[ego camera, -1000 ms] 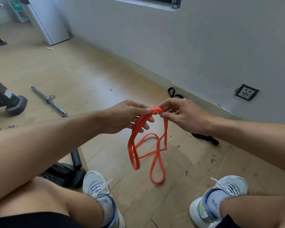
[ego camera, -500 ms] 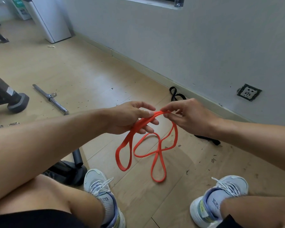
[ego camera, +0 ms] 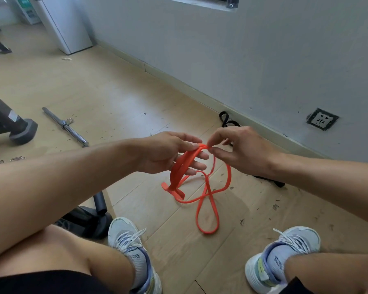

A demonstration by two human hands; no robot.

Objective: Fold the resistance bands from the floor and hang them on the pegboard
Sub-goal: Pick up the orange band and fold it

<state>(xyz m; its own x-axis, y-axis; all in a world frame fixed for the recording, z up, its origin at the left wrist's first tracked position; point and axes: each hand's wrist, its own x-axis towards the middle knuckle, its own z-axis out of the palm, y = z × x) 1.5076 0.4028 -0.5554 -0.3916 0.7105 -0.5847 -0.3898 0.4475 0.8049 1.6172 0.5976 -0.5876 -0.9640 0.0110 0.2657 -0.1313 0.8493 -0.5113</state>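
Above a scuffed wooden floor (ego camera: 119, 85), a seated person held an orange resistance band (ego camera: 207, 200) between both hands. The left hand (ego camera: 168, 152) supported the gathered top on nearly straight fingers, thumb pressed over it, while the right hand (ego camera: 242, 150) pinched the fold between thumb and forefinger. Its loops trailed to the floor between two pale sneakers. A black band (ego camera: 227, 122) lay by the wall.

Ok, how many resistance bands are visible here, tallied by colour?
Orange band: 1, held by left hand and right hand
Black band: 1, on the floor by the wall
Total: 2
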